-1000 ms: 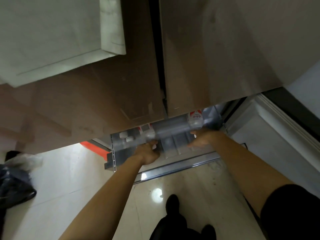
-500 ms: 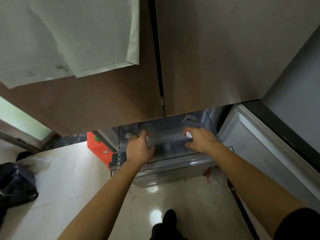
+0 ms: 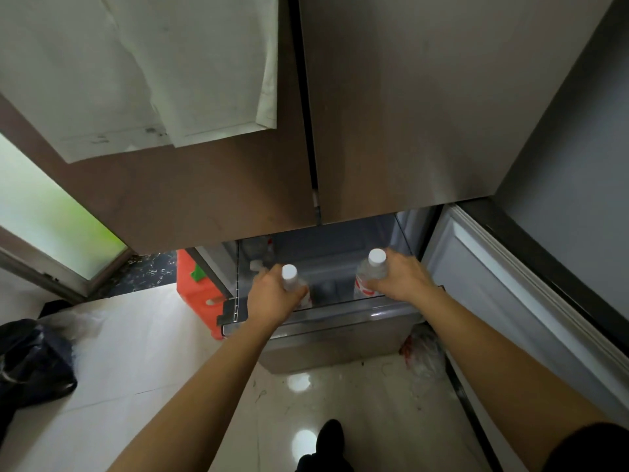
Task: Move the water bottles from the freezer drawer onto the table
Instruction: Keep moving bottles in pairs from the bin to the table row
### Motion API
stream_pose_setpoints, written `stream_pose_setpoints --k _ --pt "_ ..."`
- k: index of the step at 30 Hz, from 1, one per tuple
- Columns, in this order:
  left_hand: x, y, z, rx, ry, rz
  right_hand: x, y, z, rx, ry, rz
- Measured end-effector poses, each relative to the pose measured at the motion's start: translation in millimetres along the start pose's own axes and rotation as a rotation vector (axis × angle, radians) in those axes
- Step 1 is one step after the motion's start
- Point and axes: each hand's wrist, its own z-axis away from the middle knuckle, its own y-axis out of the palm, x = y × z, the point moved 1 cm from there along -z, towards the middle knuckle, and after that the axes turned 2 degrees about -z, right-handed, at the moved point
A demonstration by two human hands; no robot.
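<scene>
Looking down into the open freezer drawer [image 3: 340,313], pulled out below closed fridge doors [image 3: 408,114]. Gripping the left bottle [image 3: 290,277] in the left hand [image 3: 272,298], fingers curled round the body below the white cap; upright, at the drawer's front left, base hidden by the hand. Gripping the right bottle [image 3: 372,269] in the right hand [image 3: 400,277], curled round it the same way; upright, red label showing, at the drawer's front right. Noted further bottles [image 3: 260,255], dim, in the drawer's back left corner. Left of the drawer, on the floor: orange container [image 3: 197,294]; farther left, black bag [image 3: 34,362]. Right of the drawer's front: crumpled clear bag [image 3: 422,356].
</scene>
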Motion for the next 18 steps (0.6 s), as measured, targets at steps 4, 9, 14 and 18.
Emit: stream_pose_setpoints --k 4,9,14,18 --pt "13.7 8.1 8.0 0.107 -0.064 0.078 -8.2 20.4 1.4 -0.034 0.034 0.051" --pt "24.5 17.1 14.3 0.185 -0.126 0.132 -4.2 45.5 -1.6 -0.109 0.090 -0.143" --pt "25.7 21.5 20.0 0.115 -0.110 0.090 -6.1 55.5 1.1 -0.203 0.106 -0.204" --pt "23.6 20.1 30.7 0.033 -0.064 0.171 -5.1 55.0 13.2 -0.231 0.063 -0.314"
